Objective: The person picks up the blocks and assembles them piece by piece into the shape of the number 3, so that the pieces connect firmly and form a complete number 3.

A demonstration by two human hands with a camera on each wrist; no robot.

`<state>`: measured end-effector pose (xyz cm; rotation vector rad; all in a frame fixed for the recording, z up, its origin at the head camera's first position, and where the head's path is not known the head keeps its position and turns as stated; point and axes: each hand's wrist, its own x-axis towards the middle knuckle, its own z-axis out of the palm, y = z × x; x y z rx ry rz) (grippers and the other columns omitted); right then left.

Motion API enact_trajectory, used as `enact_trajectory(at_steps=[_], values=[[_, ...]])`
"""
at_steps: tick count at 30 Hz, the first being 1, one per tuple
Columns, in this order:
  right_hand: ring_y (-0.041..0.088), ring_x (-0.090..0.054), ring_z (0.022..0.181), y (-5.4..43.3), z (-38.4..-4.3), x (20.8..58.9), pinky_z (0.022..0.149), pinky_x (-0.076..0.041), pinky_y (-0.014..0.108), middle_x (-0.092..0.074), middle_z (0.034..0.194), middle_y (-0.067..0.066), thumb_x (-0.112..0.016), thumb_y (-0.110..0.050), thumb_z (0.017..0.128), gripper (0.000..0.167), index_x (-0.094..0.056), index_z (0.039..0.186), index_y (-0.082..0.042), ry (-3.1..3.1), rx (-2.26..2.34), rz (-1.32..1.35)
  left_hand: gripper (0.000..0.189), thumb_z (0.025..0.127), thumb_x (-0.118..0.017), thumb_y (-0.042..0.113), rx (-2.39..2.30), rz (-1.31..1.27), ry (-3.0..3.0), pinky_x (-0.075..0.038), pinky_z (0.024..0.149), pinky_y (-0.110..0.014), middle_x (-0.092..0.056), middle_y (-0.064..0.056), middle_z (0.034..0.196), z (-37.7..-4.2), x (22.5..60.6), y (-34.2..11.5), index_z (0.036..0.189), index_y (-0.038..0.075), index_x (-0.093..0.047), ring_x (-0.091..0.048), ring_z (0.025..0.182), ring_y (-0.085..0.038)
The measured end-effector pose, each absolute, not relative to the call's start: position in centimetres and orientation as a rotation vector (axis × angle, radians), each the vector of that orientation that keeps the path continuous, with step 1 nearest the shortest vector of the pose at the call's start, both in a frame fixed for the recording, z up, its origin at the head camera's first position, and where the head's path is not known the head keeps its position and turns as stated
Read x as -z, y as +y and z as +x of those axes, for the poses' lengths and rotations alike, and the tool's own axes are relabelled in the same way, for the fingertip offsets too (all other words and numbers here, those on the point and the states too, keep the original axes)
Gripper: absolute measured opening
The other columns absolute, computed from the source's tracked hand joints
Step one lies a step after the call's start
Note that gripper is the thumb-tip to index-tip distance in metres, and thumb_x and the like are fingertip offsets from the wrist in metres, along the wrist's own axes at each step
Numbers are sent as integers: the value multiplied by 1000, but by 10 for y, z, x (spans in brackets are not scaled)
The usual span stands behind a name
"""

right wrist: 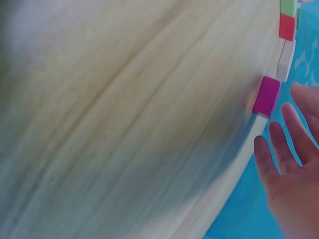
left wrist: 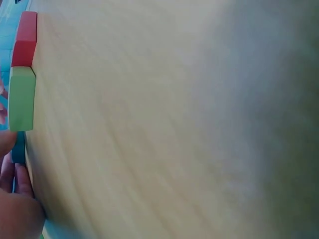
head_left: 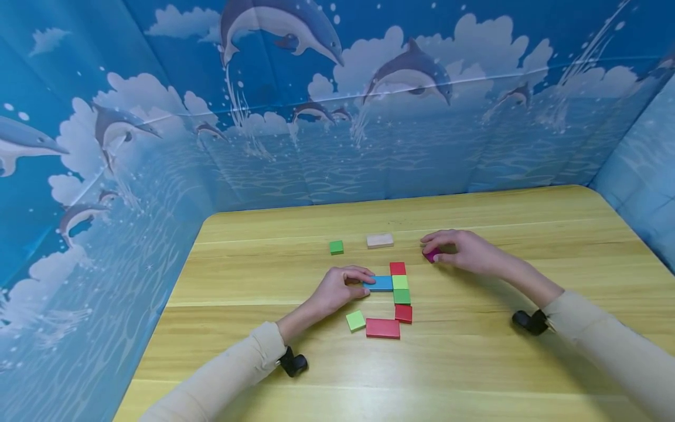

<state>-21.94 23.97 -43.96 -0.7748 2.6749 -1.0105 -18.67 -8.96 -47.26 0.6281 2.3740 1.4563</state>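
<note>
My left hand [head_left: 337, 288] pinches a flat blue block [head_left: 381, 283] between thumb and fingers. The block's right end meets a column of small blocks: a red block [head_left: 398, 268] at the far end, then a lime block [head_left: 400, 282], a green block [head_left: 402, 296] and a nearer red block [head_left: 403, 314]. In the left wrist view the blue block [left wrist: 18, 148] shows between thumb and fingers. My right hand [head_left: 464, 251] is at a magenta block [head_left: 433, 255]; in the right wrist view its fingers [right wrist: 286, 149] are spread and fairly straight beside the magenta block [right wrist: 267, 96] on the table.
A long red block [head_left: 382, 329] and a turned lime block [head_left: 355, 320] lie nearer me. Farther off sit a small green block [head_left: 336, 247] and a pale wooden block [head_left: 380, 241]. Dolphin-print curtains [head_left: 337, 158] hang behind the wooden table [head_left: 474, 363].
</note>
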Motion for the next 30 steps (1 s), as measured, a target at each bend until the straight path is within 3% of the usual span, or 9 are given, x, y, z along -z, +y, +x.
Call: enact_trajectory(at_steps=[12, 19, 24, 30], values=[[40, -51, 123, 248, -221, 439, 95, -47, 52, -59, 132, 14, -65, 5, 89, 30, -73, 113, -12, 2598, 1037, -748, 19, 87, -74, 5, -1487, 642, 2349, -44, 100, -28, -68, 7, 115, -189, 478, -90, 104, 11, -79, -55, 119, -12], [32, -59, 112, 246, -223, 442, 91, -51, 47, -64, 120, 8, -63, 8, 89, 31, -71, 114, -10, 2601, 1042, -712, 19, 88, -74, 5, -1456, 646, 2367, -45, 99, -27, -68, 7, 115, -190, 476, -90, 105, 12, -78, -55, 119, -12], [30, -60, 108, 244, -223, 444, 90, -51, 48, -65, 115, 7, -64, 6, 90, 29, -70, 113, -9, 2625, 1025, -713, 19, 88, -73, 2, -1474, 618, 2349, -45, 101, -33, -68, 1, 118, -189, 474, -88, 105, 8, -78, -55, 121, -17], [29, -60, 108, 239, -223, 445, 89, -52, 44, -66, 117, 7, -64, 4, 91, 28, -70, 114, -10, 2604, 1056, -701, 20, 87, -68, -7, -1516, 598, 2294, -43, 103, -45, -66, -15, 121, -179, 452, -86, 106, -5, -74, -55, 121, -29]])
